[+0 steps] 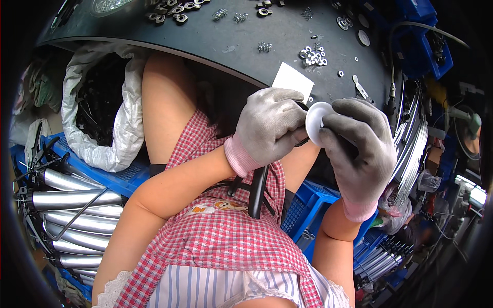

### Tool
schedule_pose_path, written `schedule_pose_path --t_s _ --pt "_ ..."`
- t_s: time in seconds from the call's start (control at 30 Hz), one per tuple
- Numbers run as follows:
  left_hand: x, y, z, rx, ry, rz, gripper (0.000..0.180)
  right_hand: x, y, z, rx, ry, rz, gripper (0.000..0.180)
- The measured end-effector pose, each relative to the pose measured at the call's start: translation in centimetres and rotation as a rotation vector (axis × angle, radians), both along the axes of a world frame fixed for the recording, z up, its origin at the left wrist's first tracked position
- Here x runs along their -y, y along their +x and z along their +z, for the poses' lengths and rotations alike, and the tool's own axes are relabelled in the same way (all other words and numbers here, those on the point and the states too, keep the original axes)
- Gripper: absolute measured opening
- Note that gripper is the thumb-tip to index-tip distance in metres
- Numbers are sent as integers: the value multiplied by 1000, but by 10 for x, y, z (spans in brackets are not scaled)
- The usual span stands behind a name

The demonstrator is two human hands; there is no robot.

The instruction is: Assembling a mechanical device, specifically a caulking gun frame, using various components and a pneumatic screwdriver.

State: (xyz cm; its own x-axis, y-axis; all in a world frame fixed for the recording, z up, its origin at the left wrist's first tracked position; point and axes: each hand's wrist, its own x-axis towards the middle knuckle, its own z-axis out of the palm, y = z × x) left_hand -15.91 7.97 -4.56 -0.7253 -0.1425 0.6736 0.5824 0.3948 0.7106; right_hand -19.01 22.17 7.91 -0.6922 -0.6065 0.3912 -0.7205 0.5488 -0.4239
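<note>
Your right hand (359,146) pinches the white round disc (317,123) by its rim, thumb in front and fingers curled behind, so its flat face stays turned toward the other hand. Your left hand (269,126) is clenched around a black curved strip (258,190), its upper end meeting the disc at your fingertips while the rest hangs below your palm over the checked apron (226,231), just under the dark worktable (205,36).

Workshop; loose washers (312,55) on workbench (215,38); metal tubes (77,199).
</note>
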Motion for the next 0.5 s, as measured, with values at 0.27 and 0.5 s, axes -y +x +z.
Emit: schedule_pose_path --t_s 0.27,0.5 --pt "2 0 4 -2 2 -25 14 -10 0 5 -247 222 155 25" --pt "1 1 -2 0 -26 17 16 -17 5 -19 -83 -100 42 62"
